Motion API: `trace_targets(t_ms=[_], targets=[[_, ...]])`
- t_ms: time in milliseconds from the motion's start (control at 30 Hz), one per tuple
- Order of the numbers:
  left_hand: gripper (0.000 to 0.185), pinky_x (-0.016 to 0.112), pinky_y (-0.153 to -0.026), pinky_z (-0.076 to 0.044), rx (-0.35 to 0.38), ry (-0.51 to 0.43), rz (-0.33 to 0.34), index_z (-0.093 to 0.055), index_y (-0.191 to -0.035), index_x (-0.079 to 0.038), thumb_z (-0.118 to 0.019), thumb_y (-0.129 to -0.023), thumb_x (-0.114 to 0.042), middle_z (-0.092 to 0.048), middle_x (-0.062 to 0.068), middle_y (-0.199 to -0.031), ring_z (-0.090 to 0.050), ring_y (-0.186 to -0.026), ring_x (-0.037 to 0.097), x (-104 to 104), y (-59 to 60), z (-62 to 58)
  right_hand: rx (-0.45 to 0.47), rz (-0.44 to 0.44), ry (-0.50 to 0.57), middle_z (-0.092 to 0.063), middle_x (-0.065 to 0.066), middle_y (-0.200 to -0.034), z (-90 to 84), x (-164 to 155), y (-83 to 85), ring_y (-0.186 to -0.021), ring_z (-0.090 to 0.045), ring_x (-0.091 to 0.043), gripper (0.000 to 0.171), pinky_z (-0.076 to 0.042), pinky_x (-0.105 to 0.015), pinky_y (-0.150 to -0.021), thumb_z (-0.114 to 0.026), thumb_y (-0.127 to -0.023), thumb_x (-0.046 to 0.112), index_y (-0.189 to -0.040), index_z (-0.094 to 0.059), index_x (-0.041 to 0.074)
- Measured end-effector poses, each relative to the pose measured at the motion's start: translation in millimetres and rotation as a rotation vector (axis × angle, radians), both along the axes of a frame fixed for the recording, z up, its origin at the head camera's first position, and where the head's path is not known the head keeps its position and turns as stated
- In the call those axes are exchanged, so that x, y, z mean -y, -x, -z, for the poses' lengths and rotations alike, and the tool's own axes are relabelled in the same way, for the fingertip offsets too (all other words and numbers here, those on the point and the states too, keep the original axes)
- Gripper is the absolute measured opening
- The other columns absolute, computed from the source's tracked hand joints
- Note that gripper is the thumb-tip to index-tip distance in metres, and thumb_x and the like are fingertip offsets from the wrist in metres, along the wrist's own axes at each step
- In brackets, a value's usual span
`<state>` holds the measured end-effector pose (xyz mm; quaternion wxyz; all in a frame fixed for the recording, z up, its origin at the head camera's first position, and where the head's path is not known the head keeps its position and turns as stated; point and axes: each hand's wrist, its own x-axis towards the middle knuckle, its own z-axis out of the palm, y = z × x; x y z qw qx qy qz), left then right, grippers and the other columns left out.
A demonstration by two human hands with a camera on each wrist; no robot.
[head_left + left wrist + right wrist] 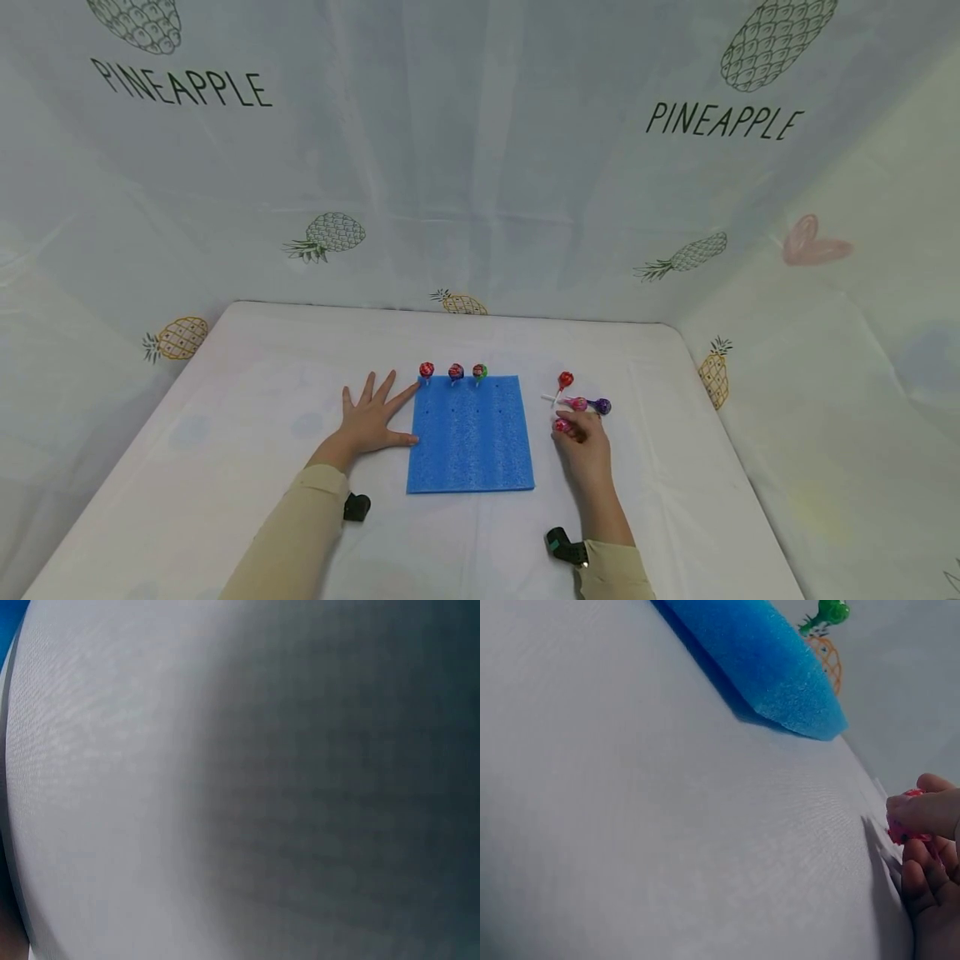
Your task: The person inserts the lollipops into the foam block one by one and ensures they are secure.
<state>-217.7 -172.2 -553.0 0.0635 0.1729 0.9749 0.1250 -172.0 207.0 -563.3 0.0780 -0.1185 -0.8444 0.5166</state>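
A blue foam board with small holes lies flat on the table. My left hand is spread wide at its left side, thumb and index fingertip right at the board's edge. Along the back edge stand three lollipops: a red one, a dark red-and-blue one and a red-and-green one. Right of the board, my right hand pinches a pink lollipop by its wrapped head between thumb and fingers. The left wrist view shows mostly blurred white cloth.
Just beyond my right hand lie a red lollipop, another pink lollipop and a purple lollipop, their white sticks crossing. A white cloth covers the table. Pineapple-printed curtains hang behind it and at the sides.
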Motion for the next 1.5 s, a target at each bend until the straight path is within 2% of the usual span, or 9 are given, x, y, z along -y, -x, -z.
trace_targets(t_ms=[300,600,767,933,1133,1267,1500], targets=[[0.099,0.079,-0.099,0.002,-0.005,-0.009,0.000,-0.031,-0.154,-0.029,-0.065,-0.073,-0.075,-0.013,0.018,-0.161,0.000,-0.143,0.051,-0.4,-1.0,-1.4,0.047,0.019,0.064,-0.056,-0.008,-0.101,-2.0,1.3,-9.6,-0.091,-0.049,-0.023,0.030,-0.043,-0.029,-0.074,-0.070,-0.090,0.009,-0.119,-0.069,0.015],[0.099,0.079,-0.099,0.001,-0.011,-0.005,0.003,-0.030,-0.154,-0.029,-0.064,-0.073,-0.076,-0.013,0.018,-0.161,0.000,-0.143,0.050,0.3,-1.1,-0.4,0.046,0.020,0.131,-0.061,-0.008,-0.105,-7.1,4.7,-18.9,-0.091,-0.052,-0.022,0.030,-0.046,-0.020,-0.068,-0.066,-0.093,0.009,-0.123,-0.067,0.013],[0.100,0.079,-0.100,0.001,-0.012,-0.001,-0.001,-0.030,-0.154,-0.029,-0.064,-0.073,-0.076,-0.013,0.018,-0.161,-0.001,-0.143,0.050,0.7,-0.9,-0.8,0.033,-0.006,0.195,-0.064,-0.009,-0.113,-13.2,9.4,-20.4,-0.093,-0.058,-0.019,0.030,-0.049,-0.018,-0.075,-0.064,-0.096,0.011,-0.126,-0.065,0.010],[0.100,0.079,-0.100,0.001,-0.010,0.006,-0.004,-0.030,-0.154,-0.029,-0.064,-0.073,-0.076,-0.014,0.018,-0.161,-0.001,-0.143,0.050,0.9,-0.8,-1.2,-0.009,-0.045,0.300,-0.064,-0.013,-0.117,-23.3,13.8,-18.6,-0.092,-0.064,-0.012,0.031,-0.051,-0.018,-0.081,-0.063,-0.096,0.009,-0.127,-0.063,0.004],[0.099,0.079,-0.099,0.001,-0.007,-0.007,-0.002,-0.031,-0.154,-0.029,-0.065,-0.073,-0.075,-0.014,0.019,-0.160,-0.001,-0.143,0.051,0.9,-1.5,-2.2,-0.019,-0.082,0.368,-0.063,-0.016,-0.118,-43.1,21.8,-14.7,-0.094,-0.066,-0.018,0.032,-0.052,-0.021,-0.084,-0.059,-0.097,0.005,-0.128,-0.060,-0.002],[0.099,0.079,-0.099,0.002,-0.007,-0.016,0.000,-0.030,-0.154,-0.029,-0.065,-0.073,-0.075,-0.013,0.019,-0.160,0.000,-0.143,0.051,1.2,-0.9,-1.0,-0.052,-0.094,0.385,-0.064,-0.013,-0.112,-40.4,23.4,-7.2,-0.093,-0.066,-0.017,0.031,-0.051,-0.021,-0.085,-0.058,-0.098,0.009,-0.128,-0.061,0.000],[0.100,0.079,-0.099,0.002,-0.017,-0.016,0.003,-0.030,-0.154,-0.030,-0.064,-0.072,-0.077,-0.013,0.018,-0.161,0.000,-0.143,0.050,2.0,0.2,1.8,-0.094,-0.153,0.433,-0.064,-0.015,-0.113,-47.4,26.5,3.7,-0.093,-0.067,-0.021,0.027,-0.051,-0.035,-0.091,-0.058,-0.098,0.009,-0.124,-0.063,0.001]])
